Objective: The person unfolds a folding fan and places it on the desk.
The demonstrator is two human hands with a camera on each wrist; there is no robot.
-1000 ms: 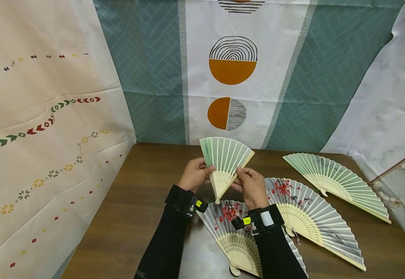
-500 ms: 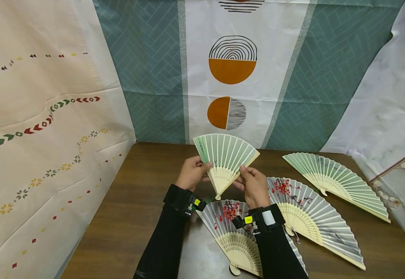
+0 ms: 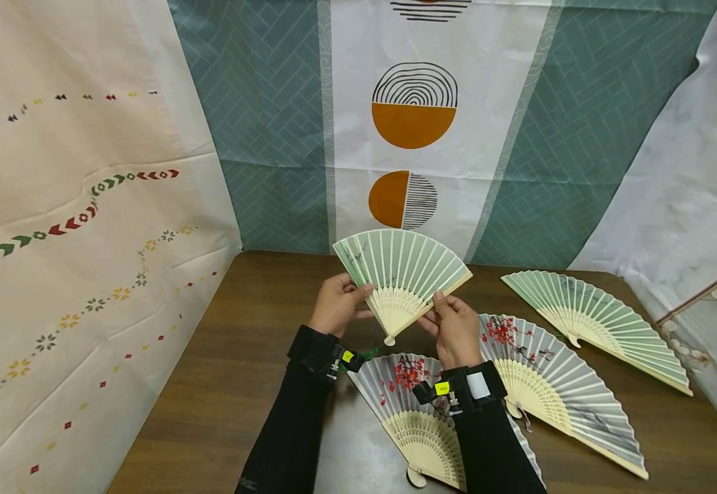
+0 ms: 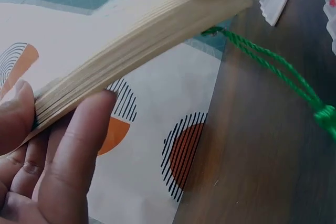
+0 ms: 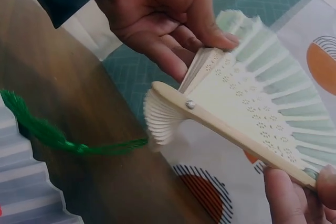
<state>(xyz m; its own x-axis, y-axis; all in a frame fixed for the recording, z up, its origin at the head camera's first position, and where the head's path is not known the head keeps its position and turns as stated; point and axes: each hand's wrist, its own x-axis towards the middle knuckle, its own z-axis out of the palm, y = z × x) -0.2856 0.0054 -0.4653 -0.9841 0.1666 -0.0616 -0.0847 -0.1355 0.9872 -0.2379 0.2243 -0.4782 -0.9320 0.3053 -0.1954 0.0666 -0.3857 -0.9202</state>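
Note:
A partly spread green folding fan [image 3: 404,274] is held up over the table's middle. My left hand [image 3: 337,305] pinches its left edge between thumb and fingers, and my right hand [image 3: 453,328] pinches the right outer rib. In the left wrist view the stacked ribs [image 4: 121,51] lie between the left thumb and fingers. The right wrist view shows the pierced pale ribs, the rivet, and a green tassel [image 5: 47,132] hanging from the fan's pivot end.
A grey fan with red blossoms [image 3: 407,398] lies below the hands, partly hidden by the right forearm. Another blossom fan [image 3: 558,384] and a spread green fan [image 3: 599,322] lie to the right on the brown table [image 3: 210,384]. Patterned cloths [image 3: 272,137] hang behind.
The green fan has spread wider and risen a little. My hands have moved slightly apart, the right one going right. The fans on the table stay where they were.

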